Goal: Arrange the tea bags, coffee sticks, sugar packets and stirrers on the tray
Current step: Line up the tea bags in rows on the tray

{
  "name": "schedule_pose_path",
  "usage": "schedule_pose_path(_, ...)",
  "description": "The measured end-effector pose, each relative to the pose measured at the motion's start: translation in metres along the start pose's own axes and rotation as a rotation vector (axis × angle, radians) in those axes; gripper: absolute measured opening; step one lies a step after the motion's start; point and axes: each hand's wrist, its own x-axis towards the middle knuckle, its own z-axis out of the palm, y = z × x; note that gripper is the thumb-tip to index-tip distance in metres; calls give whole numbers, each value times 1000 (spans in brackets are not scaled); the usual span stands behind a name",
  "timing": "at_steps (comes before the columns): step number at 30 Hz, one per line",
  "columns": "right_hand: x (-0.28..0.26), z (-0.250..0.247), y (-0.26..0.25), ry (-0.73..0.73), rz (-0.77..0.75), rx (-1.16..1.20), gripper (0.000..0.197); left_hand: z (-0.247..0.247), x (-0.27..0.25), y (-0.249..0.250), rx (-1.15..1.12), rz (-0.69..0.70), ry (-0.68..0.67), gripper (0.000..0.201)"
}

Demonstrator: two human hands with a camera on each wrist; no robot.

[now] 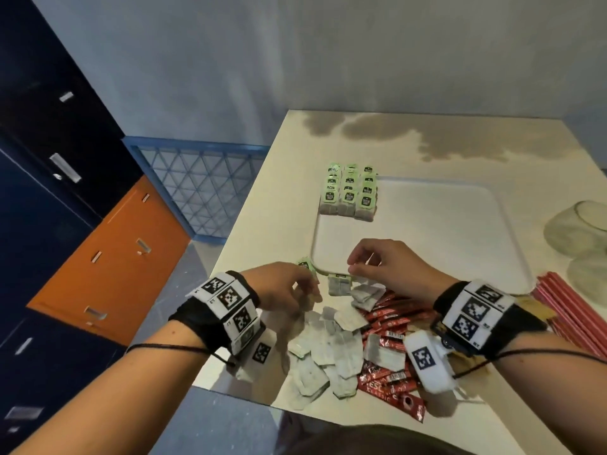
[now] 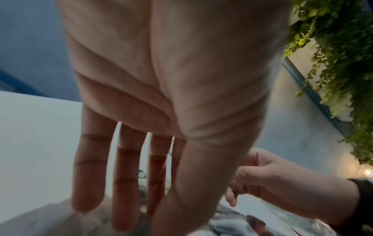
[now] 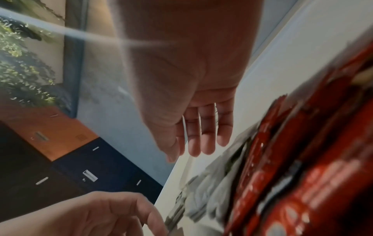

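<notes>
A white tray lies on the table, with three neat rows of green-tagged tea bags at its far left corner. In front of it lies a pile of loose tea bags beside red coffee sticks. My left hand is over the pile and pinches a tea bag whose green tag sticks up. My right hand, at the tray's near edge, pinches another tea bag by its tag. Red stirrers lie to the right. Both wrist views are blurred.
Two glass bowls stand at the right edge of the table. A tan packet shows behind my right wrist. Left of the table are blue and orange cabinets and a blue lattice crate.
</notes>
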Motion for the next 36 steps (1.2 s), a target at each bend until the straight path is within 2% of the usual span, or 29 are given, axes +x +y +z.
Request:
schedule_pose_path(2, -4, 6, -4, -24, -22, -14, 8, 10, -6, 0, 23, -10, -27, 42)
schedule_pose_path(5, -7, 15, -9, -61, -43, -41, 9, 25, -7, 1, 85, -11, 19, 53)
schedule_pose_path(10, -13, 18, -12, -46, -37, -50, 8, 35, 1, 1, 162, -14, 83, 32)
schedule_pose_path(16, -22, 16, -11, -17, -29, -48, 8, 31, 6, 0, 154, -44, 148, 23)
schedule_pose_path(19, -26, 15, -15, -4, -29, -41, 8, 28, 7, -7, 89, -62, 214, 27)
schedule_pose_path(22, -26, 14, -21, 9, -32, -34, 15, 22, 2, -7, -60, -30, 351, 30)
schedule_pose_path(24, -24, 15, -26, -2, -41, -15, 29, 16, -1, -5, -168, -17, 448, 31)
schedule_pose_path(27, -20, 18, -38, -59, -25, 56, 49, 11, -3, 1, -501, 6, 569, 23)
schedule_pose_path(29, -14, 21, -44, -53, -43, 74, 42, 11, -4, 7, -709, 4, 613, 22)
schedule_pose_path(32, -4, 20, -49, 34, -76, 113, 21, 11, -2, 14, -931, 2, 615, 26)
schedule_pose_path(36, 1, 15, -50, 77, -75, 142, 16, 13, -1, 17, -1079, 10, 561, 40)
